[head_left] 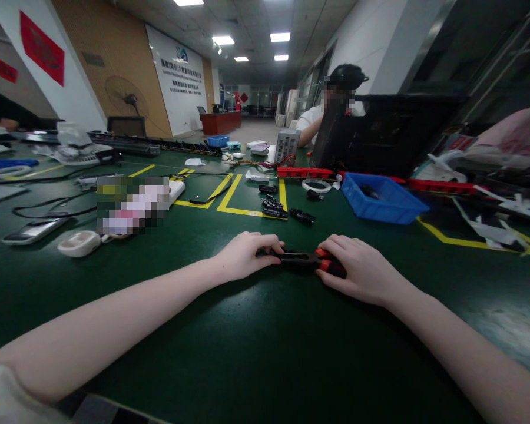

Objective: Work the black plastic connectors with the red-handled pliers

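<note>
My right hand [357,266] is closed round the red and black handles of a pair of pliers [302,259], whose dark jaws point left. At the jaw end, my left hand [247,254] pinches a small dark piece [262,252]; its kind is mostly hidden by my fingers. Both hands are just above the green table. Beyond them lies a small pile of black parts [274,206], perhaps connectors, inside a yellow-taped rectangle. Another black part [302,216] lies just right of that pile.
A blue plastic bin [382,198] with dark items stands right of the pile. To the left lie a white earbud case [78,242], a phone-like device [37,229] and black cables. A black computer case [388,132] stands at the back, with a person [309,123] behind it.
</note>
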Demonstrator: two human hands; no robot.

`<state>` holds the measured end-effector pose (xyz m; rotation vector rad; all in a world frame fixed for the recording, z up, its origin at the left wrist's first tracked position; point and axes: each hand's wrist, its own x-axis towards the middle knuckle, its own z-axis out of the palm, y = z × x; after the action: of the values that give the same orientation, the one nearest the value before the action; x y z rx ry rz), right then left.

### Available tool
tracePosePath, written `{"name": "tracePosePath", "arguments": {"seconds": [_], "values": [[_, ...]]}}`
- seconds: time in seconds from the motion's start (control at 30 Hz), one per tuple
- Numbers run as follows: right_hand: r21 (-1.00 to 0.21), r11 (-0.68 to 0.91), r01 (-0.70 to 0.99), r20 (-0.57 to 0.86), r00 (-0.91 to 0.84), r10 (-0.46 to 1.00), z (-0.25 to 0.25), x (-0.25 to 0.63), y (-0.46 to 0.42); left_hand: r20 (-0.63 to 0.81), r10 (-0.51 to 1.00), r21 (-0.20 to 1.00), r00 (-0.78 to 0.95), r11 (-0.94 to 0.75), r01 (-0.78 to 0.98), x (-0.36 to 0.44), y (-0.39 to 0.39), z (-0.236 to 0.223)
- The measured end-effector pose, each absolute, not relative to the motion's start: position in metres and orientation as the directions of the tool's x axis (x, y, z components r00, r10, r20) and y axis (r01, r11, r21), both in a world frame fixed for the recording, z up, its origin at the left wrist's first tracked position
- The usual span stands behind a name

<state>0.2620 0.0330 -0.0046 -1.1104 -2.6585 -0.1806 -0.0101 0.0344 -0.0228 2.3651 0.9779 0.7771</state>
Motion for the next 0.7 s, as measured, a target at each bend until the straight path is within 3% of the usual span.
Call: {"name": "tracePosePath", "arguments": {"seconds": [0.3, 0.7], "values": [[0.038, 0.657, 0.753, 0.287, -0.638, 0.714, -0.009, 0.262, 0.033, 0.294, 0.761, 0.658, 0.579, -0.6, 0.455, -0.01, 0.034, -0.022], [-0.086, 0.669, 0.738, 0.24, -0.637, 0.733, -0.012, 0.273, 0.04, 0.34, 0.717, 0.562, 0.609, -0.674, 0.479, -0.01, 0.032, -0.021]]}}
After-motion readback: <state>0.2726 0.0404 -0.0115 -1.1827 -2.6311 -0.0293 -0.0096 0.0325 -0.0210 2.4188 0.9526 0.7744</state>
